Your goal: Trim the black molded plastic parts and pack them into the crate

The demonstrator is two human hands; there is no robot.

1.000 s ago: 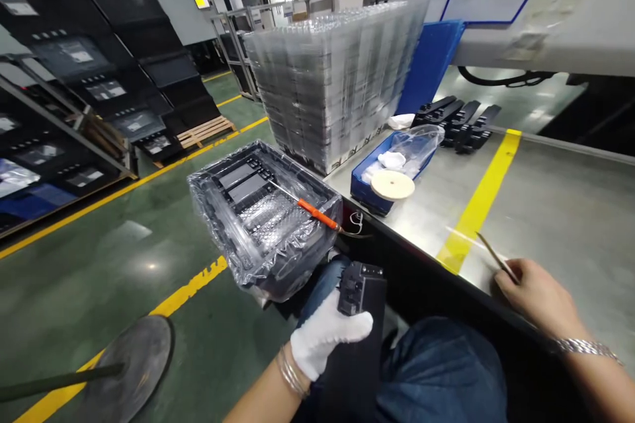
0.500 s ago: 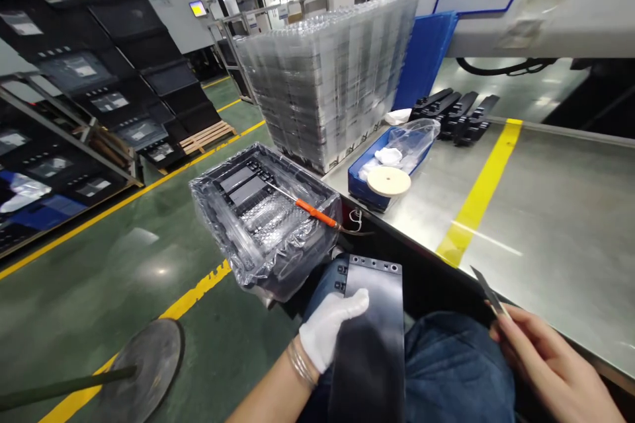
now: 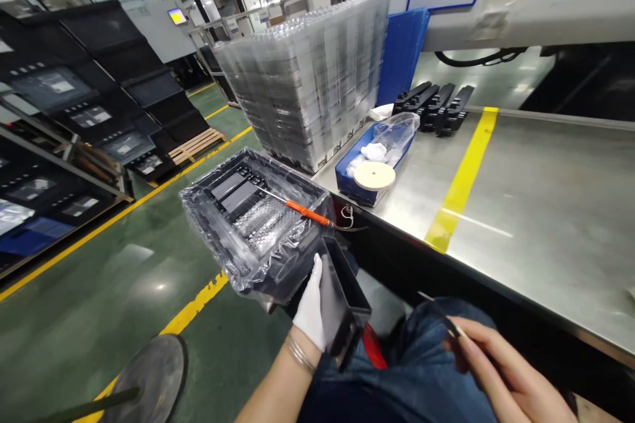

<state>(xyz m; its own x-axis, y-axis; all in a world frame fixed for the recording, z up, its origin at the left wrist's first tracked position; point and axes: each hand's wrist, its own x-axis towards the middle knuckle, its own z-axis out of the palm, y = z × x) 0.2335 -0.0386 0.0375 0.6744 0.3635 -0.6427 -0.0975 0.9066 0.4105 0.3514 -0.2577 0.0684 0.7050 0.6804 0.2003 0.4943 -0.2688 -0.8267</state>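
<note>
In the right hand (image 3: pixel 501 370), thin strip (image 3: pixel 439 310) a dark blur; fingers of the left hand (image 3: pixel 311 307) behind the black part (image 3: pixel 343 304).

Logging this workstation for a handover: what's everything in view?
steel table: one, grey with a yellow stripe, at the right
black part: one, black, in the left hand
thin blade: one, dark, in the right hand
wrapped tray: one, clear film over black parts, beside the table edge
orange-handled tool: one, orange and metal, across the wrapped tray
clear trays: one tall stack, clear, on the table's far end
blue bin: one, blue, on the table, holding a bag and white cloths
cream disc: one, cream, on the blue bin's rim
black pieces: several, black, in a row on the table behind the bin
left hand: one, white glove, gripping the black part
right hand: one, bare, pinching the thin blade
</note>
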